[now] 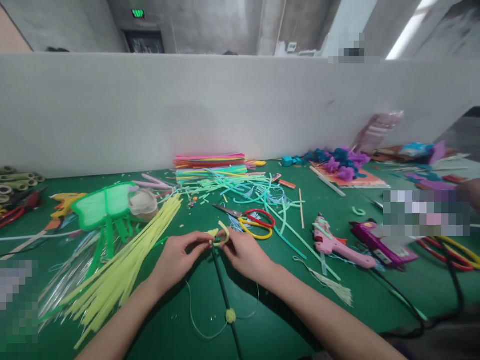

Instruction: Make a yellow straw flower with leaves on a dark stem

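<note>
Both hands are working at the middle of the green counter [165,340]: my left hand [178,260] is pinching the far end of a slim, dark stem [224,287], thumb against fingers, and my right hand [245,250] is keeping its grip closed on a fuzzy yellow strip [225,232]. That strip is curving into an open hook right at the stem's tip; my fingertips are hiding the exact join. The stem is running straight towards me, smooth and thin, wearing a fluffy yellow ball [230,315] nearer my body, with pale, wiry thread looping out on both sides.

To the left, a sheaf of soft yellow strips [150,255] is fanning out beside a gauzy green shape [107,202] with a fuzzy rim. Just beyond my right hand, metal scissors [257,222] are showing red and yellow plastic handles. Farther right, a pink glue gun [337,245] and a glossy purple glue gun [382,245] are lying near a silky cream tassel [330,287]. High at the far left, a green sign [138,13] is glowing, its marks too blurred for reading.
</note>
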`<state>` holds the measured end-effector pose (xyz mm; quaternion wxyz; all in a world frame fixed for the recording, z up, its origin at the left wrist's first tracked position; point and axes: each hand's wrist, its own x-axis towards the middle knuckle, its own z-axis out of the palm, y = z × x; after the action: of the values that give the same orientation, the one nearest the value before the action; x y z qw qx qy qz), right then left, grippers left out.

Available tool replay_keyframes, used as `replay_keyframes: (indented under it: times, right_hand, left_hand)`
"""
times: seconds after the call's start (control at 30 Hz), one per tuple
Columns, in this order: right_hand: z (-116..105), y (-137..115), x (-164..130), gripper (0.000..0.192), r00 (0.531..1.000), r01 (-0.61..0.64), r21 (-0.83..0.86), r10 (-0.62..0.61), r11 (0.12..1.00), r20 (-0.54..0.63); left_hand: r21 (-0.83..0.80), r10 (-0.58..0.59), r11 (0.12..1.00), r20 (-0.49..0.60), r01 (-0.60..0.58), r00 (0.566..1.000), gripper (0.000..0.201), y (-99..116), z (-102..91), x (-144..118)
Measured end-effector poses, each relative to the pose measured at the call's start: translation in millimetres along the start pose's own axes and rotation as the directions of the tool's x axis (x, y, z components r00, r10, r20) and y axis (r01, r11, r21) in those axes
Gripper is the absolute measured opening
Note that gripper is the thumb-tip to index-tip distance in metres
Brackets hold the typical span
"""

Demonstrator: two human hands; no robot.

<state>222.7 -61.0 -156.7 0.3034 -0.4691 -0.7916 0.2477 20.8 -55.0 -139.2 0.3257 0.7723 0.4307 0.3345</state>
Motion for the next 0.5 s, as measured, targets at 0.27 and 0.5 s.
replay_keyframes:
  times: [0.27,0.5]
  right_hand:
    - [5.0,2.1,-0.1,0.023,0.998,0.000,0.028,0.002,1.000,-0.058]
    - [6.3,1.5,0.8,0.023,0.998,-0.031,0.118,0.037,0.992,-0.049]
  left_hand:
    - [0.135,0.081,0.988,-0.076,-0.070,0.994,0.017,1.8,2.1,4.0]
    - [0.159,0.051,0.987,-0.082,-0.037,0.995,0.014,2.2,5.6,6.5]
